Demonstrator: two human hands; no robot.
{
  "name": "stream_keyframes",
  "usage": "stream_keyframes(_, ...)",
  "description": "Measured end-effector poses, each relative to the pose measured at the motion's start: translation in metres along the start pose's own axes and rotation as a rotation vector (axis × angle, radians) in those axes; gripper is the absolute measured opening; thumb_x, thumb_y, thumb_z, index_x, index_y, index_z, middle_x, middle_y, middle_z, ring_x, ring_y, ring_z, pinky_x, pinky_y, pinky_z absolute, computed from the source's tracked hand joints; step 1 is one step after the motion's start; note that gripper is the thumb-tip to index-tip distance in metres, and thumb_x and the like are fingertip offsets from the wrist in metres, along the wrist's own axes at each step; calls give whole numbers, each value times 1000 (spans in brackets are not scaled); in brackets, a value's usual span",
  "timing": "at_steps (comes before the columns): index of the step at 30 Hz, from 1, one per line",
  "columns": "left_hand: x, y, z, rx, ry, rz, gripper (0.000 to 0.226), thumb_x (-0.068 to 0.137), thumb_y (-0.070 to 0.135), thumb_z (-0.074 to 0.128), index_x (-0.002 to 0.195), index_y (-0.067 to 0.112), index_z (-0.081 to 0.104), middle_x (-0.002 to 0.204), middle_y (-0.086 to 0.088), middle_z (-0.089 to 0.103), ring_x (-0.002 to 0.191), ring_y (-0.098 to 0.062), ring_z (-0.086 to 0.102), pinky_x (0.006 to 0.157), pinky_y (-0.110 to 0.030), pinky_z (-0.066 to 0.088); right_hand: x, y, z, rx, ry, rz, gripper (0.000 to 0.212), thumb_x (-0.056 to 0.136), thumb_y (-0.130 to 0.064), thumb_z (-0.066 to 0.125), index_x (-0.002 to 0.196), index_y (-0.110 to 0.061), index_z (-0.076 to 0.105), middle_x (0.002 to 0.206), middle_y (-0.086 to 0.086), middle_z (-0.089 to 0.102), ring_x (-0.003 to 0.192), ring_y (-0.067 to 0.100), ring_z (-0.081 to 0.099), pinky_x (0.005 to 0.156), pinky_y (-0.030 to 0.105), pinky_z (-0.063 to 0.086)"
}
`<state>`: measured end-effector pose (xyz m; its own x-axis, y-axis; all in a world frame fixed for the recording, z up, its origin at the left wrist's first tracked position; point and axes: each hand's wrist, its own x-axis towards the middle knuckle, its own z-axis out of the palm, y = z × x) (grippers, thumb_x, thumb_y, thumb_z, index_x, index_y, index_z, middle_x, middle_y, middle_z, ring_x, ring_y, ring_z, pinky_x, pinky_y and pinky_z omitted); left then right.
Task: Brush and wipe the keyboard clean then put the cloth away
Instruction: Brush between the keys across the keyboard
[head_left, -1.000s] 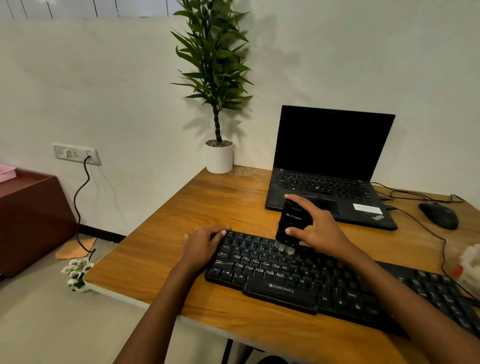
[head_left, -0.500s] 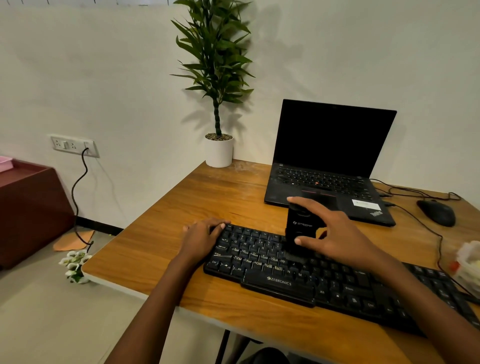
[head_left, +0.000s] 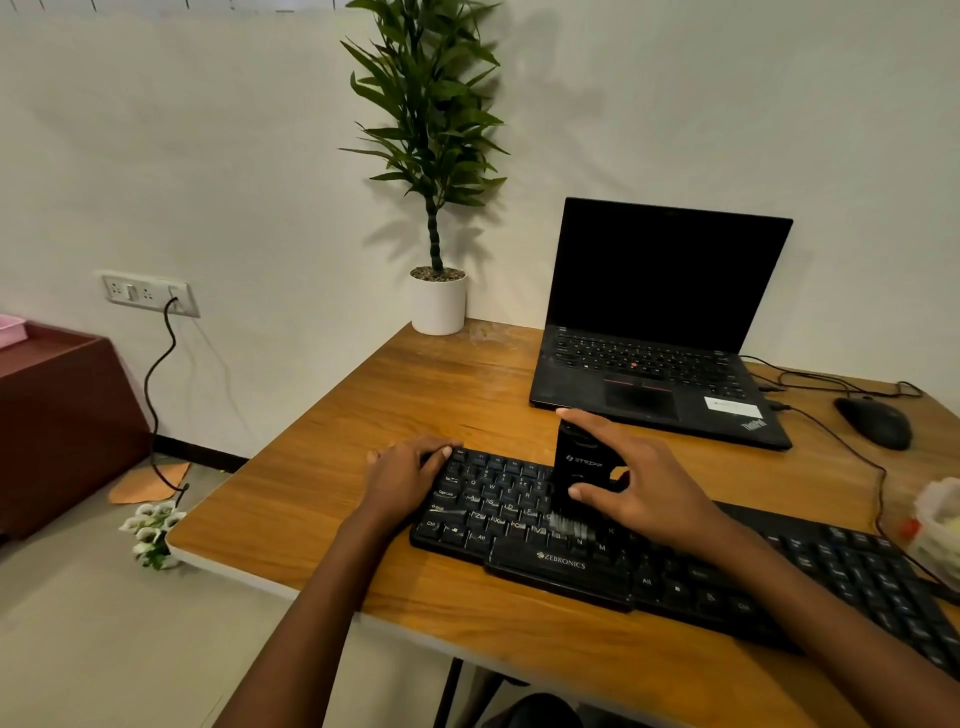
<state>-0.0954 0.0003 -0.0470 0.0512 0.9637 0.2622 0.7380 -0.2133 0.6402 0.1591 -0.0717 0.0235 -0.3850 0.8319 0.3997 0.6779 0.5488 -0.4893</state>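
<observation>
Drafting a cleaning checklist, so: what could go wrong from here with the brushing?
The brush in the right hand could flick dust onto the open laptop just behind. The left hand steadies only the left end of the keyboard, so a hard stroke might skew it toward the edge of the desk.

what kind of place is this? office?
Probably an office or home-office workstation: a wooden desk against a plain wall holds an open laptop, a wired mouse and an external keyboard, with a potted plant in the corner.

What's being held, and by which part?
The right hand grips the brush by its black body, bristles on the keyboard. The left hand only rests on the keyboard's end.
</observation>
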Motion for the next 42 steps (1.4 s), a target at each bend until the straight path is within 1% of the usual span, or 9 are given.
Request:
stream_keyframes(3, 1, 0, -1, 6, -3, -7, 27, 98, 34, 45, 118, 34, 63, 128, 10, 59, 121, -16, 48, 93, -31, 15, 2, -1, -4, -90, 87, -15, 77, 79, -20, 72, 132, -51, 26, 119, -16, 57, 83, 9, 62, 62, 27, 55)
stream_keyframes(7, 1, -1, 0, 9, 1, -9, 27, 97, 34, 45, 118, 35, 63, 128, 10, 60, 121, -16, 48, 101, -36, 16, -5, -3, 0, 106, 53, 5, 76, 76, -12, 75, 121, -55, 31, 108, -28, 50, 89, 4, 62, 66, 21, 56)
stream_keyframes(14, 2, -2, 0, -25, -11, 8, 25, 97, 33, 47, 117, 36, 63, 126, 10, 60, 121, -16, 50, 105, -40, 19, 2, -2, 6, -89, 110, 12, 75, 80, -22, 71, 136, -47, 26, 103, -4, 62, 76, 11, 59, 61, 33, 54)
stream_keyframes(21, 3, -5, 1, -56, -5, 15, 25, 97, 33, 47, 116, 37, 62, 126, 11, 61, 121, -15, 50, 105, -39, 19, 2, 3, 12, -72, 137, -18, 76, 79, -21, 72, 134, -47, 27, 105, -7, 62, 80, 12, 62, 60, 32, 54)
stream_keyframes(25, 2, -4, 1, 6, 6, 3, 26, 97, 35, 46, 118, 35, 63, 129, 12, 59, 121, -12, 48, 101, -36, 16, -2, -3, 12, 116, 107, -42, 76, 77, -13, 74, 127, -50, 31, 111, -25, 52, 93, -6, 59, 66, 14, 53)
stream_keyframes(31, 1, -2, 1, 1, -5, -7, 27, 97, 33, 46, 119, 34, 62, 130, 10, 58, 124, -14, 47, 105, -38, 13, 6, 0, 10, 34, 117, -28, 74, 79, -18, 72, 132, -48, 31, 110, -10, 62, 77, 10, 63, 59, 34, 55)
stream_keyframes(35, 1, -3, 2, -9, 1, -13, 27, 97, 34, 46, 118, 34, 63, 131, 10, 58, 126, -15, 45, 107, -40, 11, -1, -1, 16, 97, 114, -41, 75, 77, -16, 74, 125, -53, 29, 111, -28, 49, 86, 3, 62, 66, 23, 55)
stream_keyframes(40, 1, -3, 1, -4, -9, -5, 27, 97, 35, 46, 119, 34, 62, 130, 10, 58, 125, -16, 46, 105, -39, 13, 3, 5, 15, -45, 199, -26, 74, 79, -20, 73, 135, -43, 30, 103, -13, 59, 79, 6, 62, 60, 24, 55)
stream_keyframes(42, 2, -3, 1, -8, -5, -6, 27, 97, 35, 46, 119, 35, 63, 130, 10, 58, 125, -15, 45, 105, -39, 12, 0, 0, 16, 72, 195, -37, 73, 78, -17, 73, 130, -47, 31, 105, -21, 55, 85, 4, 61, 62, 21, 56)
